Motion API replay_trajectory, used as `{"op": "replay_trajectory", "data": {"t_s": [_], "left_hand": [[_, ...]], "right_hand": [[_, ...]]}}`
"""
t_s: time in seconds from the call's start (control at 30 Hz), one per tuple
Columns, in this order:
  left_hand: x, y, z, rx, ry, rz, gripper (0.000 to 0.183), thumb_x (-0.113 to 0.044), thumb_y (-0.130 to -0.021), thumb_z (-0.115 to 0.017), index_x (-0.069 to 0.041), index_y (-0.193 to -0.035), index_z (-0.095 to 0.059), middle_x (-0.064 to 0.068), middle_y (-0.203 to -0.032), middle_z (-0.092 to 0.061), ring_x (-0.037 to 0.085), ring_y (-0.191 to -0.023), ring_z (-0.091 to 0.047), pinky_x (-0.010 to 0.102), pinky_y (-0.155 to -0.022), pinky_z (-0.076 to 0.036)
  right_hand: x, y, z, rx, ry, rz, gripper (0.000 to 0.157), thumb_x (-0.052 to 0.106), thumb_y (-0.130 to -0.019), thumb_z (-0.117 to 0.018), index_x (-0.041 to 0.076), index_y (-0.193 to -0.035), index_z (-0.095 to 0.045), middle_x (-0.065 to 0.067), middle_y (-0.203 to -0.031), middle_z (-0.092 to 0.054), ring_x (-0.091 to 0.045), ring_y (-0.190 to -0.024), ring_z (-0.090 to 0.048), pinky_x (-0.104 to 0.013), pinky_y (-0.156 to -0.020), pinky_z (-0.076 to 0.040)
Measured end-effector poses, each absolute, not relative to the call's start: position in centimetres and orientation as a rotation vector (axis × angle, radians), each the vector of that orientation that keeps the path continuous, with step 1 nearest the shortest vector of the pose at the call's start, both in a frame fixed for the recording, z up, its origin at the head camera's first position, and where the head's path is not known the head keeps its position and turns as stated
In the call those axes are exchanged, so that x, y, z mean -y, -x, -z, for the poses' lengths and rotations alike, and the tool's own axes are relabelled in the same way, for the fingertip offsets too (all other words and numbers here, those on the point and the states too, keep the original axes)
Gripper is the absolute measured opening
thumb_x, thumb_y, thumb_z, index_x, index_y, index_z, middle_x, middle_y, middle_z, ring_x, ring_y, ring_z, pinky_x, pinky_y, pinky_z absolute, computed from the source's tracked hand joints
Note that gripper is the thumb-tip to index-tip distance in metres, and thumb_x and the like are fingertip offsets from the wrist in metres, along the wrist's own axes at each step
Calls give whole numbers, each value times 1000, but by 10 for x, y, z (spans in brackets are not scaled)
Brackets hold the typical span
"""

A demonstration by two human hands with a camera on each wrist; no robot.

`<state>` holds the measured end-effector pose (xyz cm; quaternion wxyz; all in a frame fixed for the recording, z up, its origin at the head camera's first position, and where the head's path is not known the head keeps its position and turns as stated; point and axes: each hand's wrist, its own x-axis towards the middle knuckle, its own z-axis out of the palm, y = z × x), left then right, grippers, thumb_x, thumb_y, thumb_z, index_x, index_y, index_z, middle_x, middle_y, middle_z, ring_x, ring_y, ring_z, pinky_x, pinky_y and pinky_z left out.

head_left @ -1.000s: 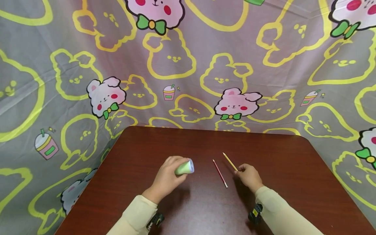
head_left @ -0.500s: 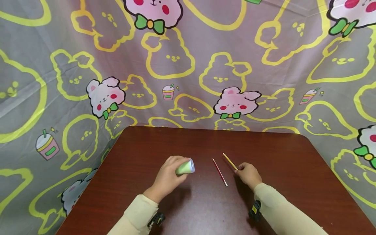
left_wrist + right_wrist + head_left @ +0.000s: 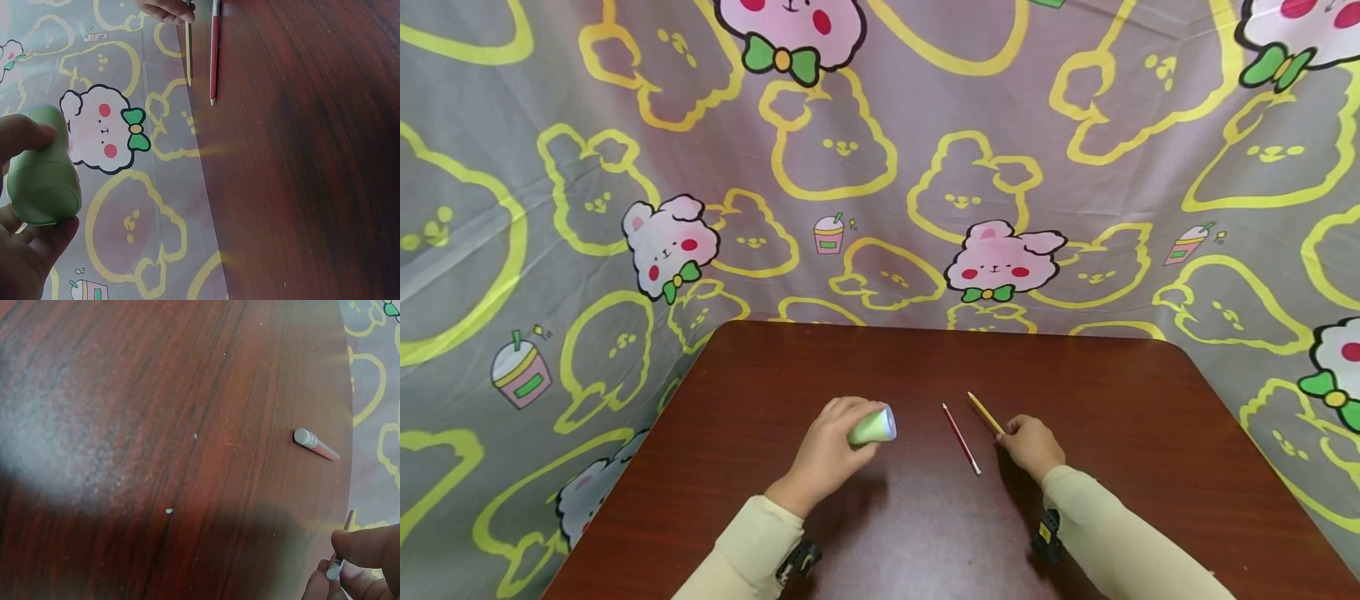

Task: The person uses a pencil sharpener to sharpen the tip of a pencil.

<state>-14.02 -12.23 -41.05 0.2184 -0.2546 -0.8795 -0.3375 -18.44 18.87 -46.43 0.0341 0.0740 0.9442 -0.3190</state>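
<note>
My left hand (image 3: 825,454) grips a small light-green cylinder (image 3: 872,427) with a pale bluish-white end, holding it tilted above the table with that end toward the right. In the left wrist view, fingers and thumb wrap round the green cylinder (image 3: 45,172). My right hand (image 3: 1032,447) pinches a yellow pencil (image 3: 985,412) near its rear end, the point aimed away and to the left. The whitish rear tip of that pencil (image 3: 334,571) pokes out between thumb and fingers in the right wrist view. Between the hands, a red pencil (image 3: 961,439) with a white end lies on the table.
The dark reddish-brown table (image 3: 820,358) has rounded far corners. A grey curtain (image 3: 880,208) printed with yellow outlines and cartoon rabbits hangs close behind it and along both sides. Several tiny white specks (image 3: 169,511) dot the tabletop in the right wrist view.
The right hand and the yellow pencil have shifted slightly left. The left hand and the green cylinder stay almost where they were; the red pencil lies still.
</note>
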Motion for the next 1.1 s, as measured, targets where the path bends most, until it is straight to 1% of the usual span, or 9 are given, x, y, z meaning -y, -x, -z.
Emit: {"op": "replay_trajectory", "data": {"t_s": [0.57,0.83,1.1], "left_hand": [[123,140,411,2429,699,934,51,0,-66,-82,-14,-113,-69,3,-105,-64,18,-96,-57,35,-77,-49],[125,139,411,2414,698,936,50,-1,-65,-82,-13,-112,-70,3,-104,-65,18,-96,-57,35,-78,-49],[126,140,411,2415,701,928,51,-1,-66,-82,-13,-113,-69,4,-105,-65,19,-96,-57,35,-77,-50]], "right_hand": [[-183,187,467,-2910,-239,965,17,20,-84,-67,3,-87,-64,-6,-74,-61,-22,-68,-54,-33,-54,-37],[-180,187,467,-2897,-251,958,19,20,-85,-66,2,-90,-64,-7,-77,-62,-22,-69,-55,-34,-55,-38],[-181,187,468,-2892,-257,950,18,19,-84,-67,2,-89,-64,-7,-76,-61,-23,-68,-55,-34,-54,-38]]}}
